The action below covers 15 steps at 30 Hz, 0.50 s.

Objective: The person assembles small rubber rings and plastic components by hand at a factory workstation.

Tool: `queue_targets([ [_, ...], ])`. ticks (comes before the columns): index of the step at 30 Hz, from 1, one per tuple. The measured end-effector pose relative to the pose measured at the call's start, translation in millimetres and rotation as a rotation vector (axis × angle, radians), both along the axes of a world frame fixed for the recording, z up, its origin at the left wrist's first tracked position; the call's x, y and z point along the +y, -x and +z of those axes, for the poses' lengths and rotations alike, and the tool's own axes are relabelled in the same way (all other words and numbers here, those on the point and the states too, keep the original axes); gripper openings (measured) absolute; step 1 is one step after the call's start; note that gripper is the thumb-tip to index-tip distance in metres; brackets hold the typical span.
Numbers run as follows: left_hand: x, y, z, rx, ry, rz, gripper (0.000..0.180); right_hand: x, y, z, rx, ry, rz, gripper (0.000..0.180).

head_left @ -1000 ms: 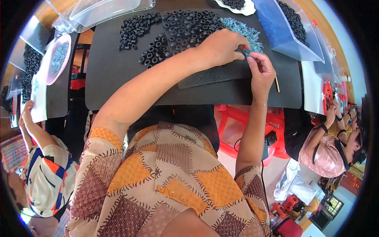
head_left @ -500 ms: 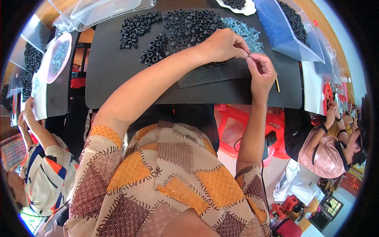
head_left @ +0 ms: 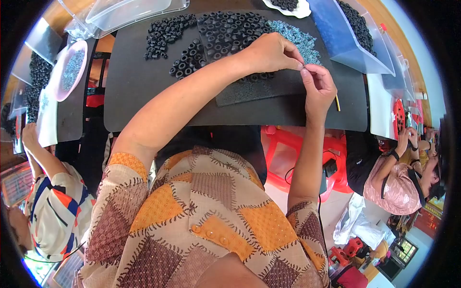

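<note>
My left hand (head_left: 274,54) and my right hand (head_left: 319,87) meet fingertip to fingertip over the right part of the dark table. Both are closed in a pinch on something tiny and dark, too small to name. Beyond and under my left hand lie black ring-shaped pieces (head_left: 230,33), spread over a dark mat (head_left: 254,93). Small pale blue-grey pieces (head_left: 295,36) form a pile just past my fingertips. A thin yellow stick (head_left: 338,103) lies on the table beside my right wrist.
Smaller black pieces (head_left: 165,36) are heaped at the far left of the table (head_left: 144,86). A clear blue bin (head_left: 343,43) stands far right, a clear tray (head_left: 129,14) far left. Co-workers sit on both sides; a red stool (head_left: 278,158) is below the table edge.
My hands stay almost in place, still pinching together. At the left, the co-worker's hands have shifted slightly; the right co-worker's hands have moved too.
</note>
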State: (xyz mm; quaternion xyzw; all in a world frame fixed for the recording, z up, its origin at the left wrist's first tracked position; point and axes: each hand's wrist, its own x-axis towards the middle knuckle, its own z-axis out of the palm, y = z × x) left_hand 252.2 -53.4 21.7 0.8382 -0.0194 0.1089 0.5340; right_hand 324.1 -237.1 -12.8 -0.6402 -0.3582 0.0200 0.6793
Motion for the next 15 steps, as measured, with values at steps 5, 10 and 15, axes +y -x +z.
queue_targets([
  [5,-0.6,3.3,12.8,0.038,-0.041,0.014,0.024,2.4,2.4,2.8,-0.107,0.018,-0.042,0.014],
  [10,-6.0,-0.9,1.1,0.017,0.080,0.013,0.027,-3.3,1.0,2.3,0.039,-0.038,-0.035,0.014],
  [15,0.2,-0.8,9.5,0.086,0.021,-0.004,0.027,-1.2,-1.6,2.3,-0.040,-0.049,-0.007,0.013],
])
